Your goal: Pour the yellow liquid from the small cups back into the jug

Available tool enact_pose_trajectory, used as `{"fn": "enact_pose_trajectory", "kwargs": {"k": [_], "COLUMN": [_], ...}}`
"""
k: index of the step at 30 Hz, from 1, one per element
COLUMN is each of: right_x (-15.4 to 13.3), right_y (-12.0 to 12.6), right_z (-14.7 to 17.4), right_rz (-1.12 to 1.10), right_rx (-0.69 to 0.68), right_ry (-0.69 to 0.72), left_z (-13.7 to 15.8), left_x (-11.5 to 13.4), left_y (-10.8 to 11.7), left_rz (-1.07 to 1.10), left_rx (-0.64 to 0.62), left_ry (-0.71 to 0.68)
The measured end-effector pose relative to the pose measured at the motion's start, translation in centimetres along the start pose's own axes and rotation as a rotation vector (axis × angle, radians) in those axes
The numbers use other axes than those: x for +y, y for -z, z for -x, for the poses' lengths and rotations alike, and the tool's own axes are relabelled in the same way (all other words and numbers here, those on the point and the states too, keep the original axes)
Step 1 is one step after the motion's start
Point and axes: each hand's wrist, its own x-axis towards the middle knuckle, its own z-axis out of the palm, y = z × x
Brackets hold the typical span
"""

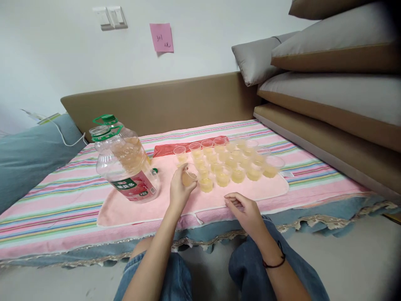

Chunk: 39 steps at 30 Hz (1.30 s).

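My left hand [179,186] is wrapped around a clear plastic cup [189,177] at the left end of the rows of cups. Several other clear cups [238,175] holding pale yellow liquid stand close together to its right, on a pink towel [125,215]. My right hand [243,209] hovers by the towel's front edge with its fingers curled in; whether anything is in them is hidden. Left of the cups are two big clear bottles: the front one [138,184] has a pink and green label and an uncapped mouth, while the one behind [130,148] wears a green cap.
Behind the cups lies a flat red wrapper [169,149]. A small green cap [155,170] rests beside the front bottle. The striped cloth [62,205] covers the seat, backed by a brown backrest [175,102]. Stacked cushions [332,96] rise at the right; a blue cushion [34,154] is at left.
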Motion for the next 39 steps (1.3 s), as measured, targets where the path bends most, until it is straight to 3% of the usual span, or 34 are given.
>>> {"fn": "enact_pose_trajectory", "kwargs": {"k": [15,39], "right_x": [0.2,0.0], "right_y": [0.0,0.2], "right_z": [-0.1,-0.1], "right_rz": [-0.019,-0.028], "right_rx": [-0.007,0.0], "right_ry": [0.006,-0.016], "left_z": [-1.5,-3.1], "left_x": [1.9,4.3], "left_y": [1.1,1.8], "left_rz": [-0.277,-0.621], "left_rx": [-0.172,-0.34], "left_ry": [-0.097,-0.28]}}
